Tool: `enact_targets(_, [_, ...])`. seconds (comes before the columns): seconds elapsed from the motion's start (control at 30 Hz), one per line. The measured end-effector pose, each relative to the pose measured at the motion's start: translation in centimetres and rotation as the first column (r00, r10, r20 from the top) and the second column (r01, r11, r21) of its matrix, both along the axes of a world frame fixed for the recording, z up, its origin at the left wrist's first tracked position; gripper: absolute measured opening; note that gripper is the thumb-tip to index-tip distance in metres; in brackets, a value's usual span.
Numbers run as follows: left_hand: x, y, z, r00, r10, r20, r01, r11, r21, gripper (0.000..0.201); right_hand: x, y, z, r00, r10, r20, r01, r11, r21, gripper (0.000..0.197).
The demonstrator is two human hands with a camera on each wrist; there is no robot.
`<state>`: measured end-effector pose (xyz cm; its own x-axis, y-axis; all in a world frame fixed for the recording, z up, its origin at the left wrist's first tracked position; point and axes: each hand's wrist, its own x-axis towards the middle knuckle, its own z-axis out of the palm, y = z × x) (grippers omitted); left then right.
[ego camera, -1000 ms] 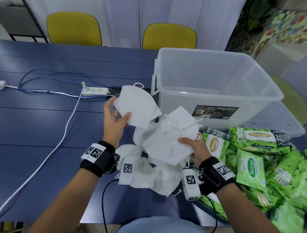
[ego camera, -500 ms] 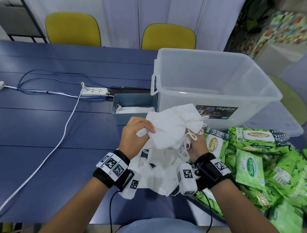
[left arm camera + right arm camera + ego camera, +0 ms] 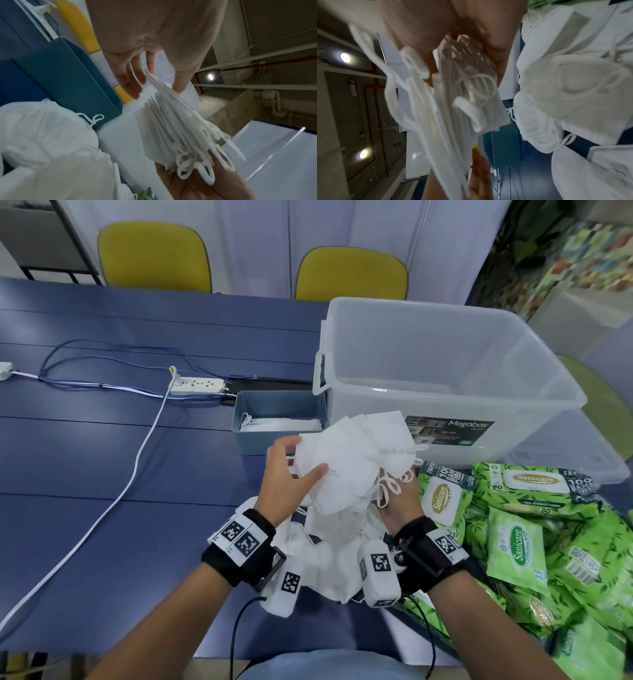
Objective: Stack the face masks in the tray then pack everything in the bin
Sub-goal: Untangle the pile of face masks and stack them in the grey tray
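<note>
Holding one mask stack (image 3: 346,463), two hands

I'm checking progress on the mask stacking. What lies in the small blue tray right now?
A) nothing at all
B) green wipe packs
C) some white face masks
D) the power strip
C: the head view shows white face masks lying inside the blue tray.

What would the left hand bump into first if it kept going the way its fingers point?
Probably the big clear bin. The left hand, gripping a bundle of masks, points up and to the right, passing near the small blue tray. Depth is hard to judge.
</note>
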<state>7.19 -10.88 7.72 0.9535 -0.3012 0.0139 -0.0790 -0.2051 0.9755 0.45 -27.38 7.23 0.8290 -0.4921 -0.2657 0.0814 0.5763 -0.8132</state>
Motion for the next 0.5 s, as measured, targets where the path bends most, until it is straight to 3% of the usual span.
enact_targets(0.07, [0.3,-0.2,-0.1,0.998,0.024,-0.058,-0.026,0.999,-0.041,0.058,0.2,0.1,-0.4,0.998,0.013,0.062,-0.012,1.000,-0.024,0.106])
enact_targets(0.13, [0.5,-0.1,-0.2,0.996,0.038,-0.083,-0.045,0.996,-0.076,0.061,-0.2,0.1,-0.7,1.000,0.007,0.026,-0.007,1.000,0.005,0.111])
enact_targets(0.37, [0.4,-0.6,0.0,0.997,0.079,-0.001,-0.079,0.995,-0.064,0.055,0.0,-0.3,-1.2,0.997,0.077,-0.030,-0.074,0.992,0.102,0.107])
enact_targets(0.43, [0.2,-0.8,0.1,0.997,0.074,0.013,-0.073,0.996,-0.052,0.052,-0.2,-0.4,-1.0,0.996,0.083,-0.023,-0.080,0.989,0.126,0.096])
enact_targets(0.5, [0.2,-0.9,0.1,0.997,0.074,0.000,-0.073,0.995,-0.064,0.048,-0.4,-0.7,-0.8,0.997,0.065,-0.034,-0.061,0.992,0.110,0.064])
